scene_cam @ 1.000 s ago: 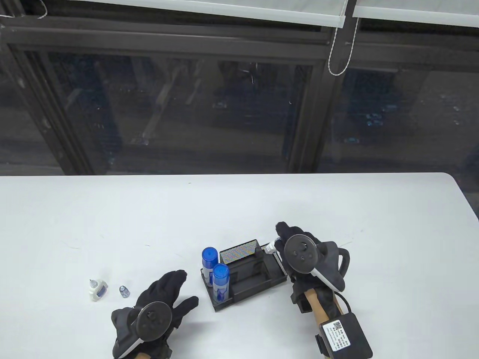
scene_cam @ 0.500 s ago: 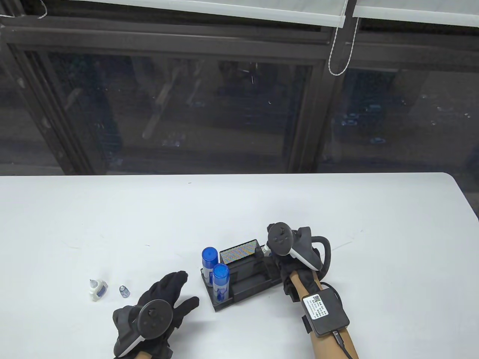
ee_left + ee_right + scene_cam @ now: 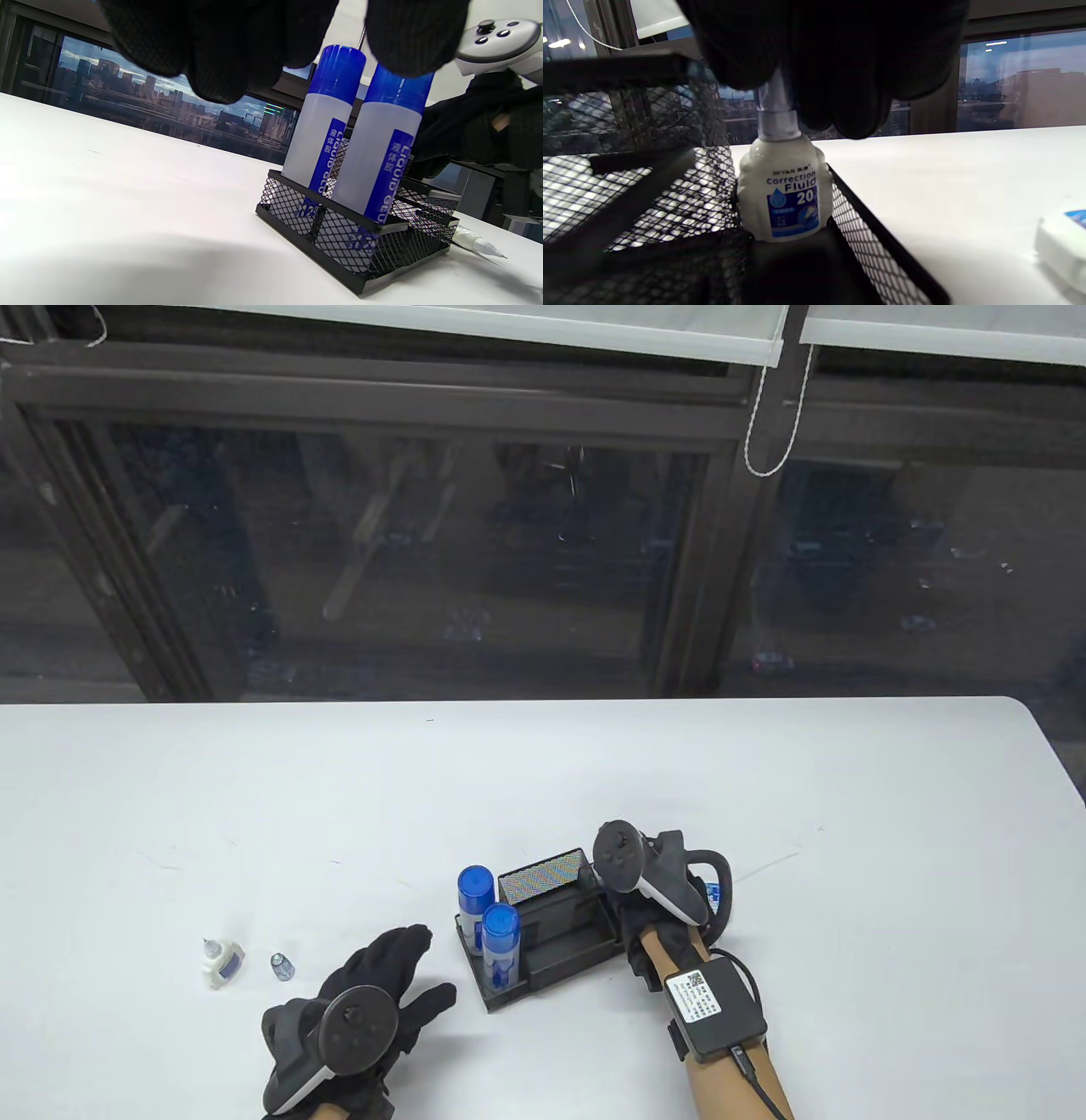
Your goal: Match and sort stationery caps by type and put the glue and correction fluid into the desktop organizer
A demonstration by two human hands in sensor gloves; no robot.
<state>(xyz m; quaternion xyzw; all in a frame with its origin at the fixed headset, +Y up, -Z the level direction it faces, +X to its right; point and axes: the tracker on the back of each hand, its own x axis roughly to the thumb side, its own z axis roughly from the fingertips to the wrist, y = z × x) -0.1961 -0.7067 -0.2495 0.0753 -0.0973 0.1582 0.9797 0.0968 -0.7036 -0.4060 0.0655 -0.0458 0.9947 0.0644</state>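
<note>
A black mesh organizer (image 3: 560, 963) stands at the table's front centre, with two blue-capped glue bottles (image 3: 475, 889) (image 3: 501, 929) upright in its left end. My right hand (image 3: 632, 914) hovers over the organizer's right end, fingers hidden under the tracker. In the right wrist view my right hand (image 3: 797, 97) pinches the neck of a white correction fluid bottle (image 3: 785, 195), which stands upright inside the mesh wall (image 3: 628, 186). My left hand (image 3: 382, 976) rests open and flat on the table just left of the organizer; its fingers (image 3: 220, 51) hang before the glue bottles (image 3: 322, 127).
At the far left, a second correction fluid bottle (image 3: 222, 960) stands uncapped beside a small clear blue cap (image 3: 281, 966). Another white bottle with a blue label (image 3: 711, 892) (image 3: 1062, 241) lies on the table right of the organizer, its needle tip (image 3: 479, 245) showing.
My right hand swung left over the organizer's right end and turned at the wrist, bringing the correction fluid bottle from tilted beside the organizer to upright inside it. The left hand barely shifted.
</note>
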